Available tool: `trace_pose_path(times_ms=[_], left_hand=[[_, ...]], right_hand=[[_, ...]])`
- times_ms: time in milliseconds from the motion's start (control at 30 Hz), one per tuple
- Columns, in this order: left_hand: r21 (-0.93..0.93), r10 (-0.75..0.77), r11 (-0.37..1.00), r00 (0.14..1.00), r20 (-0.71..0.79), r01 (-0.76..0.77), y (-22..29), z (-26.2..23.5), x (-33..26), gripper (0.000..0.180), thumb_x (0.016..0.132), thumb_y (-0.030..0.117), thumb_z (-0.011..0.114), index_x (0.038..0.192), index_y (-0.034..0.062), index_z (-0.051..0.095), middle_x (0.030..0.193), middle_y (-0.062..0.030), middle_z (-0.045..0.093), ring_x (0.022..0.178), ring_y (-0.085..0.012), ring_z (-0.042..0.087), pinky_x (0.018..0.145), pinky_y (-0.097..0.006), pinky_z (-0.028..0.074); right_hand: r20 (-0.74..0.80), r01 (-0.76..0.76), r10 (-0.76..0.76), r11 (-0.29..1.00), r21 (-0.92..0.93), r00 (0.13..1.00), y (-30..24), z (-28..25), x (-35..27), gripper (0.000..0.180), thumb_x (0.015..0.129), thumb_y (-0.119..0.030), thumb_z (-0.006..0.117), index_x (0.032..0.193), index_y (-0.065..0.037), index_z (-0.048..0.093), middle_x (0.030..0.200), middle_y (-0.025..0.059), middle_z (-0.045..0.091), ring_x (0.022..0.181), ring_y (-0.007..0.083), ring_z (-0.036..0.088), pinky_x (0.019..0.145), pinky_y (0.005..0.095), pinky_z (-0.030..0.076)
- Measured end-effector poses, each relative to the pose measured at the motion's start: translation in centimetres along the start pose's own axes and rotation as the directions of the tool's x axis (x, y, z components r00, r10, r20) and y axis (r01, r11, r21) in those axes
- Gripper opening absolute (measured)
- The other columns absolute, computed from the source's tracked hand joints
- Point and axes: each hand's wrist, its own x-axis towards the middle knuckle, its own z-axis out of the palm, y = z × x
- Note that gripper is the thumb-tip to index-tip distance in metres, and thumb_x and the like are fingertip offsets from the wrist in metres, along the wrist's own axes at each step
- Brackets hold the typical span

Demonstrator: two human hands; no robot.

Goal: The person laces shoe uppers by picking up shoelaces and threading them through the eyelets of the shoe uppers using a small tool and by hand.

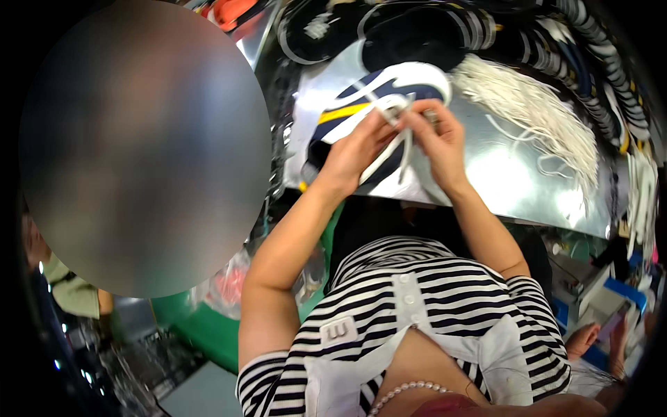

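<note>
A navy and white shoe (419, 75) with a yellow stripe lies on the shiny metal tabletop (497, 170), its rounded white end pointing away from me. My left hand (358, 151) rests over the shoe's near left part, thumb and fingers pinching a white shoelace (406, 158) near the lacing area. From the right, my right hand (439, 137) meets it, fingers closed on the same lace. A loose length dangles below the fingertips along the shoe. Both hands cover much of the shoe's middle, so the eyelets are hard to make out.
A heap of loose white laces (531, 115) spreads to the right of the shoe. Dark shoe pieces with pale edges (580, 90) line the far right rim. A blurred oval hides the left side. Another person's sleeve (75, 288) appears far left, another person's hand (582, 340) lower right.
</note>
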Motion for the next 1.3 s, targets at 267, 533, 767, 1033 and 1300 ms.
trace_pose_path(times_ms=[267,533,767,1033,1300], left_hand=[[0.083,-0.029,0.996,0.993,0.118,0.02,-1.3,1.1,0.1,0.06,0.103,0.044,0.036,0.141,-0.0022,0.039,0.136,-0.0139,0.052,0.13,-0.0239,0.044,0.113,-0.034,0.028],[0.035,0.031,0.999,0.975,-0.218,-0.024,2.3,-4.8,1.1,0.069,0.098,0.055,0.039,0.133,-0.0046,0.046,0.13,-0.0158,0.057,0.118,-0.0226,0.057,0.099,-0.032,0.046],[0.296,0.052,0.955,0.975,-0.217,0.016,2.2,-2.7,0.7,0.068,0.098,0.052,0.043,0.134,-0.006,0.045,0.129,-0.0176,0.058,0.12,-0.0236,0.053,0.108,-0.034,0.035],[0.21,0.035,0.977,0.999,-0.035,-0.027,1.0,0.4,-1.2,0.05,0.101,0.036,0.048,0.131,-0.0042,0.051,0.126,-0.0121,0.058,0.119,-0.0186,0.053,0.104,-0.03,0.038],[0.197,0.187,0.969,0.964,-0.188,-0.149,0.6,0.3,-1.1,0.023,0.092,0.017,0.065,0.109,0.0017,0.065,0.103,-0.0046,0.067,0.094,-0.0116,0.062,0.083,-0.024,0.048]], right_hand=[[-0.017,-0.033,0.035,0.99,0.139,0.999,-1.3,-3.3,-1.0,0.01,0.094,-0.016,0.06,0.098,-0.007,0.061,0.082,0.0008,0.066,0.058,0.0006,0.045,0.051,0.0156,0.032],[-0.605,0.214,-0.242,0.97,-0.12,0.759,-3.8,-23.3,-7.7,0.017,0.093,-0.012,0.062,0.107,-0.002,0.06,0.084,0.0011,0.061,0.05,-0.0009,0.035,0.042,0.0138,0.023],[-0.301,0.001,-0.101,0.949,-0.314,0.948,-7.0,-11.6,-7.5,0.006,0.089,-0.016,0.062,0.092,-0.011,0.061,0.072,-0.0082,0.052,0.056,-0.0019,0.034,0.048,0.0161,0.02],[0.144,-0.164,0.154,0.985,0.062,0.978,-1.7,-0.3,-0.1,0.01,0.089,-0.013,0.062,0.09,-0.003,0.062,0.075,0.0015,0.065,0.071,0.005,0.056,0.066,0.0192,0.042],[0.121,-0.055,0.064,0.996,-0.074,0.991,-0.3,0.8,-0.4,0.012,0.088,-0.014,0.063,0.087,-0.002,0.062,0.071,0.0027,0.065,0.069,0.0059,0.057,0.064,0.0216,0.043]])
